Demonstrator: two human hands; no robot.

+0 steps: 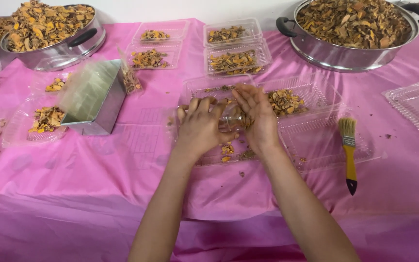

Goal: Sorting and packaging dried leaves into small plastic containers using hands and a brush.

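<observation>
Head view: the left hand (201,127) and the right hand (257,121) are brought together over an open clear plastic tray (209,90), and a small clear bag (232,118) is pinched between them. The left hand is curled, its fingers bent onto the bag; the right hand is held flatter, fingers extended, its palm pressed against the bag's other side. Whether the bag is gripped firmly by either hand cannot be told. The bag lies directly between the hands, slightly nearer the right palm, with its long axis seemingly across from hand to hand. A few dried orange-brown pieces (227,149) are scattered on the tray beneath. Just right of the hands, more dried pieces are held in the tray's other half (287,102). Further right, a yellow-handled brush (349,154) is laid on the pink-covered counter (98,184), handle towards the person. To the left, a metal box (95,97) is set.
</observation>
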